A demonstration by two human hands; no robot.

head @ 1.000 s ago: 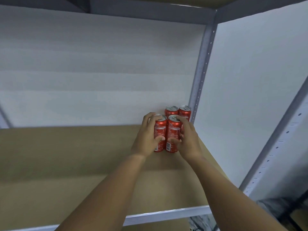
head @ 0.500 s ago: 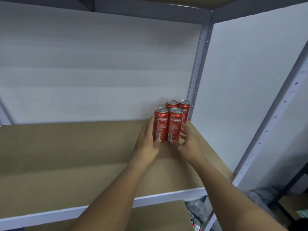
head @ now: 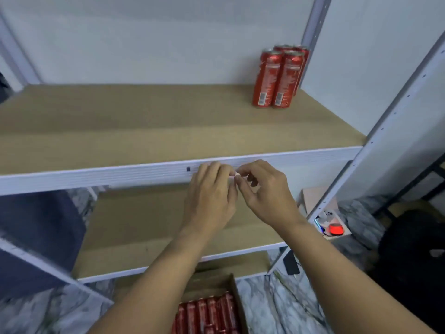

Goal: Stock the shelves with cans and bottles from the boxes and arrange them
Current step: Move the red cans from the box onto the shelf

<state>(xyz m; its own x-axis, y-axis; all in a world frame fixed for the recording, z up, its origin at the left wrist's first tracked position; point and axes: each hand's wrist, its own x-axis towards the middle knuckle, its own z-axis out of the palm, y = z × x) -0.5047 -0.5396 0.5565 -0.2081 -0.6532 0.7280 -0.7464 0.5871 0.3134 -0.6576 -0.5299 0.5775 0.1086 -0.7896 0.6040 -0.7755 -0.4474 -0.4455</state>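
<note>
Four tall red drink cans stood upright in a tight cluster at the far right corner of the tan board shelf with a white metal rim; both hands hung near that rim, holding nothing, the left hand with loosely curled fingers, the right hand likewise relaxed, fingertips nearly touching; below, an open brown cardboard box on the marbled floor held more red cans.

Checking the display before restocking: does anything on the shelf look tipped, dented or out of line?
Nothing stands out. The four red cans stand upright in a tight block at the shelf's back right corner. No spill or dent shows, though the picture is blurred.
</note>
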